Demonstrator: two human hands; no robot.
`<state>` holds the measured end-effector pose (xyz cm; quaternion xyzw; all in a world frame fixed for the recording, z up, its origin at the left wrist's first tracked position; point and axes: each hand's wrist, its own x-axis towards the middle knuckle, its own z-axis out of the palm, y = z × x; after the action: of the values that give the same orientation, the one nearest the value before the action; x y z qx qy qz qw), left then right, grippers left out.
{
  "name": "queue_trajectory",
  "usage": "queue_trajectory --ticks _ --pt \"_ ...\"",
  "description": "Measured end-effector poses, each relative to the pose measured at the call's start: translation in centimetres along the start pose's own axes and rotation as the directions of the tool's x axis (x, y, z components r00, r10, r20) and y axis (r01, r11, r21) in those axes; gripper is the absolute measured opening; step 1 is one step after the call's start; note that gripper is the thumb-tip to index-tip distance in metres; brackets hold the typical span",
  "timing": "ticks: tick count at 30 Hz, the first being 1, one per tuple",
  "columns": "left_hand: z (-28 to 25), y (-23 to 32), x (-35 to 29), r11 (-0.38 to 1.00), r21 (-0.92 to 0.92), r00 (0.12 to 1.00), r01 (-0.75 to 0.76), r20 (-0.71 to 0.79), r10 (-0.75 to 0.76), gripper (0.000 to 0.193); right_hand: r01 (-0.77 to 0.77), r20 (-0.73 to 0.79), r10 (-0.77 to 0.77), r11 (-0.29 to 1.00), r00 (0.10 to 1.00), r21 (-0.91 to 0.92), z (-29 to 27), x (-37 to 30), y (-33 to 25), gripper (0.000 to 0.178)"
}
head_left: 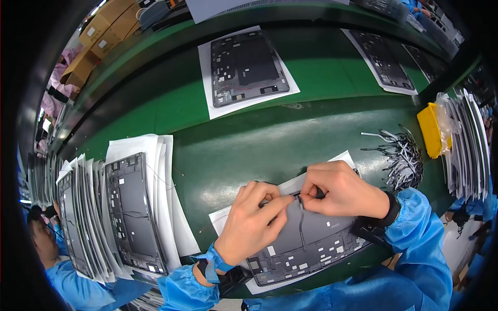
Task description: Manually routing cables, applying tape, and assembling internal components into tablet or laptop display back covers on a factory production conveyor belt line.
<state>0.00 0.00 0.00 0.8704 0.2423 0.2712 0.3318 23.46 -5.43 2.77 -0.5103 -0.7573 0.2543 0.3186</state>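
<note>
A dark grey tablet housing (332, 228) lies on a white paper sheet (220, 220) close in front of me. Down its middle runs a thin dark flat cable (302, 225), whose upper end meets my fingertips near the housing's far edge. My left hand (254, 217) reaches in from the left, thumb and index finger closed at that cable end. From the right, my right hand (340, 189) pinches at the same spot, its fingertips almost touching the left ones. The hands partly cover the far edge, and the exact grip is hidden. Small white pieces dot the housing's near part.
Left stands a leaning row of housings (132, 212) interleaved with paper. A loose pile of flat cables (403, 160) lies to the right, near a yellow bin (430, 129) and more stacked sheets (467, 145). Across the green bench, another housing (249, 67) rests on paper. A co-worker's sleeve (78, 287) shows lower left.
</note>
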Motion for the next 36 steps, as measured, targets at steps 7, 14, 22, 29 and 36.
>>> queue_trajectory --ticks 7,14,22,29,36 --pt "-0.7 1.1 0.0 0.853 0.446 0.962 -0.271 0.098 0.254 0.035 -0.117 0.054 0.112 0.988 0.992 0.097 -0.4 0.2 0.4 0.011" --pt "0.0 0.9 0.8 0.948 0.261 0.98 -0.183 -0.023 0.196 0.03 0.169 -0.099 -0.178 0.981 0.979 -0.095 0.8 -0.1 1.7 0.014" --pt "1.3 0.7 2.1 0.98 0.16 0.984 -0.116 -0.114 0.135 0.019 0.185 -0.107 -0.209 0.962 0.972 -0.201 0.9 -0.3 1.8 0.017" --pt "0.9 1.2 2.1 0.966 0.237 0.988 -0.104 -0.088 0.128 0.018 0.227 -0.114 -0.243 0.964 0.963 -0.135 1.3 -0.3 1.9 0.017" --pt "1.2 0.7 2.7 0.987 0.107 0.989 -0.12 -0.068 0.128 0.02 0.254 -0.136 -0.272 0.958 0.953 -0.135 1.3 -0.4 2.6 0.019"
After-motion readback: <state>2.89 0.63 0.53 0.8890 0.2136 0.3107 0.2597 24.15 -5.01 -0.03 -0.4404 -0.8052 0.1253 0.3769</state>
